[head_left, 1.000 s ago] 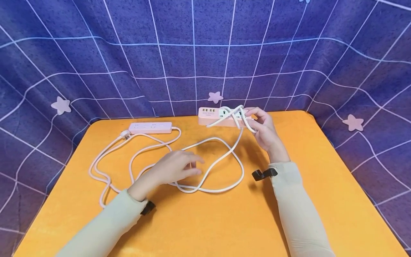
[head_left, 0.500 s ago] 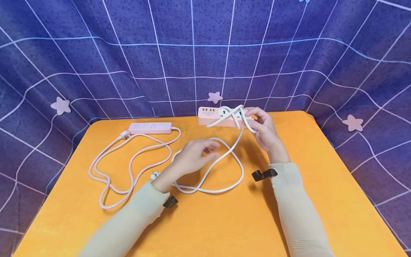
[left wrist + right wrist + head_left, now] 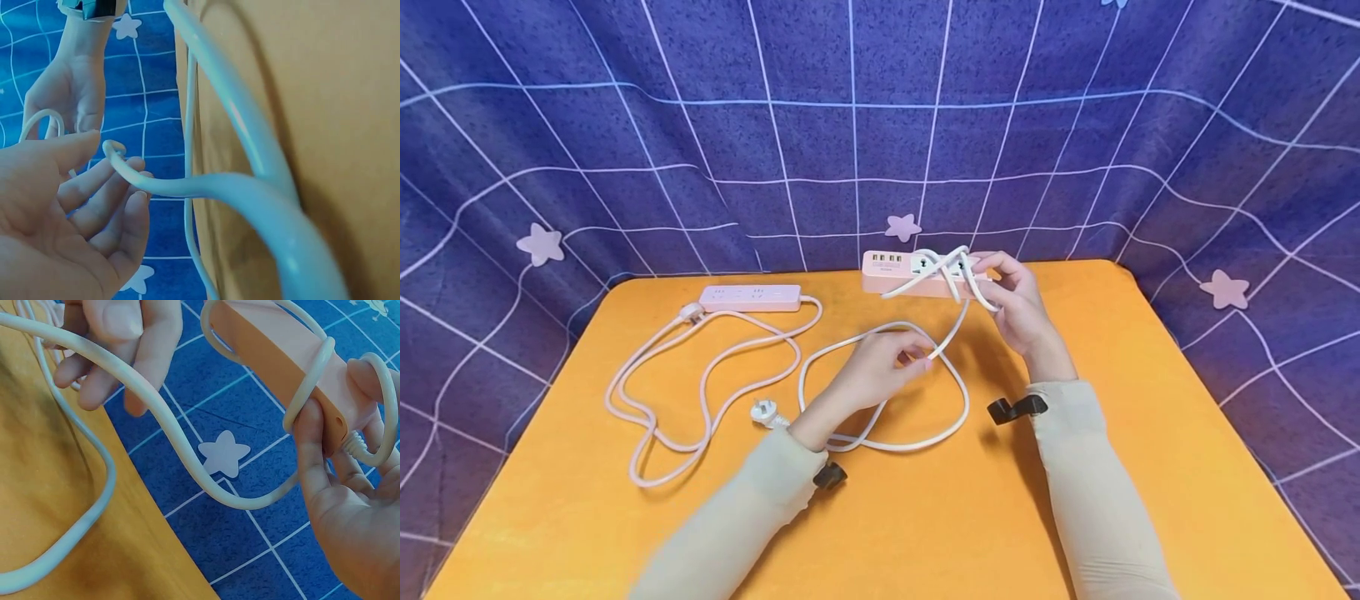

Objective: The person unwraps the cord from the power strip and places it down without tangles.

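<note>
My right hand (image 3: 1018, 304) grips the right end of a pink power strip (image 3: 887, 283) at the back of the table. White cord is looped across the strip's sockets, and the right wrist view shows it wound round the pink body (image 3: 281, 356). From there the white cord (image 3: 953, 333) runs down into a loose loop on the table. My left hand (image 3: 880, 367) is at this hanging stretch, fingers loosely bent. In the left wrist view the cord (image 3: 162, 186) crosses by the fingertips, with the thumb (image 3: 81, 147) apart from it.
A second, paler pink power strip (image 3: 751, 297) lies at the back left, its pink cord (image 3: 707, 392) spread in loops. The white cord's plug (image 3: 765, 412) lies beside my left wrist. A blue curtain (image 3: 820, 167) with stars surrounds the orange table (image 3: 925, 525).
My left hand has moved right and slightly away from me, across the white loop to the cord's hanging stretch, uncovering the white plug. The right hand and power strip have stayed in place.
</note>
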The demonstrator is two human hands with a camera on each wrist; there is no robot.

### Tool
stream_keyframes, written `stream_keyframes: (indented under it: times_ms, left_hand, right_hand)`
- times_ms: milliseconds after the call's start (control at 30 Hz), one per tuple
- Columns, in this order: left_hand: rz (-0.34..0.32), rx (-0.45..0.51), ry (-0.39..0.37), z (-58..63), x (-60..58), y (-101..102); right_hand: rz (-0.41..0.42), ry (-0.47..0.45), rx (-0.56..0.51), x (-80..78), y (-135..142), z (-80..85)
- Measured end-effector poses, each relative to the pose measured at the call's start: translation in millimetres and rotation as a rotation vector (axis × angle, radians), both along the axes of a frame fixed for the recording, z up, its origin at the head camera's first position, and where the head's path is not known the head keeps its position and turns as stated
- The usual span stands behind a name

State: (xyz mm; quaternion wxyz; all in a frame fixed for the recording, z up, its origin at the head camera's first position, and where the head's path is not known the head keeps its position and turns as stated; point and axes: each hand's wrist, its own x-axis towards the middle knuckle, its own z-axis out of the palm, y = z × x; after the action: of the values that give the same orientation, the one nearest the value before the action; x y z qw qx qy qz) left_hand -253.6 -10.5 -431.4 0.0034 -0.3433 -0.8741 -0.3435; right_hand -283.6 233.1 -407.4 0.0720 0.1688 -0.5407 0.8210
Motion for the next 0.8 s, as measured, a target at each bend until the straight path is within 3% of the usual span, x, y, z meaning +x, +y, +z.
stream_keyframes:
  times_ms: [233, 533, 800]
  left_hand:
    - [0.026, -0.002, -0.033, -5.8, -2.5, -1.8]
    - [-0.013, 0.004, -0.131, -3.9, -6.7, -9.1]
    - [-0.031, -0.032, -0.168, -4.0, -11.9, -18.6]
  right_hand:
    - [0.006, 0.001, -0.007, -1.3, 0.5, -1.0]
    - [-0.002, 0.000, -0.011, -0.3, 1.7, -0.2]
    - [0.002, -0.006, -0.016, 0.5, 2.1, 1.2]
